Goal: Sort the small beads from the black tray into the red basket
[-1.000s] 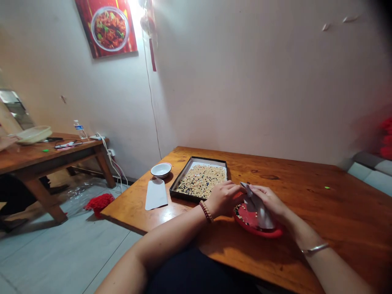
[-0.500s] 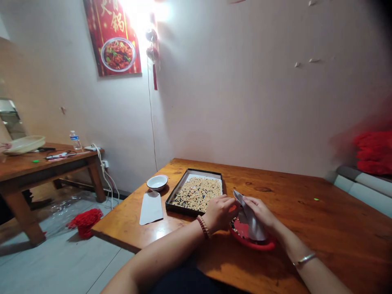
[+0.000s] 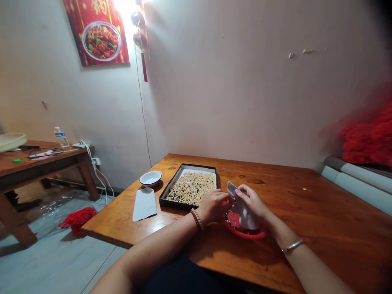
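Note:
My right hand (image 3: 251, 201) grips a folded white sheet (image 3: 248, 218), paper or cloth, whose lower end hangs inside a red plastic basin (image 3: 260, 234). Close by on the left, my left hand (image 3: 213, 205) has its fingers curled together near the upper edge of the sheet. Whatever those fingers pinch is hidden. Dark and pale small pieces (image 3: 228, 218) lie in the basin. Just beyond my left hand is a black-rimmed tray (image 3: 175, 206) spread with many small round beads or beans (image 3: 194, 185), mostly cream-yellow with black ones among them.
A white bowl (image 3: 150, 178) and a flat white sheet (image 3: 145, 204) lie left of the tray on the wooden table (image 3: 284, 220). At left, another table (image 3: 61, 157) carries a water bottle (image 3: 62, 136) and cables. Red bundles rest on a seat (image 3: 357, 171) at right.
The view has shifted a little, so everything sits further left and slightly higher. My hands stay at the sheet over the basin, with only slight finger movement.

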### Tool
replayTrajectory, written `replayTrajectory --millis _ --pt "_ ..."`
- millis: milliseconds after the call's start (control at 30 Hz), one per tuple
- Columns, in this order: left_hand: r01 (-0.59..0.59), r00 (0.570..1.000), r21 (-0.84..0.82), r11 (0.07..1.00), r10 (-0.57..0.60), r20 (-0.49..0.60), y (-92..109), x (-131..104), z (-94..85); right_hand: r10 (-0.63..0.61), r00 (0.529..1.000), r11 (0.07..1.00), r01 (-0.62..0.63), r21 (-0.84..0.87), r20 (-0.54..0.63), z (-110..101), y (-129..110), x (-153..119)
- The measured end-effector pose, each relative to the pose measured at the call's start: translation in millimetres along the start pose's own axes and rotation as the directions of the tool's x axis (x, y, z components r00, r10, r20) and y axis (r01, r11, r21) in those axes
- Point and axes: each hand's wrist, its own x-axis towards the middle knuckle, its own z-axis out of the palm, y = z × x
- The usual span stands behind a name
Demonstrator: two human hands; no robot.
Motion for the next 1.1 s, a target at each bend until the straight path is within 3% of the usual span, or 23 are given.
replayTrajectory --millis 167,333,467,733,967,1100 --pt "0.023 0.994 0.045 0.999 -0.019 -0.103 1.8 2.5 -3.8 0.015 1.0 1.0 -0.015 -0.013 0.018 1.5 0.5 -1.0" --pt "0.067 0.995 0.025 0.997 -0.065 -0.076 1.7 4.0 -4.8 0.052 0.996 0.991 -0.042 0.129 -0.072 -3.9 -7.0 0.0" --pt "0.189 0.978 -0.064 0.98 -0.193 -0.073 5.2 6.0 -6.6 0.073 0.991 0.98 -0.05 0.192 -0.116 -7.9 -8.2 0.8" --pt "0.189 0.963 -0.165 0.968 -0.215 -0.161 9.9 11.5 -11.6 0.067 0.997 0.989 -0.061 0.132 -0.046 -11.6 -3.8 1.9" --pt "0.228 0.962 -0.11 0.968 -0.241 -0.127 7.0 10.8 -10.0 0.069 0.994 0.996 -0.073 0.045 0.083 -8.2 -11.7 -3.6" --pt "0.21 0.971 -0.084 0.974 -0.217 -0.095 6.8 9.6 -10.5 0.016 0.997 0.997 -0.01 -0.082 0.072 -6.4 -10.5 -3.9"
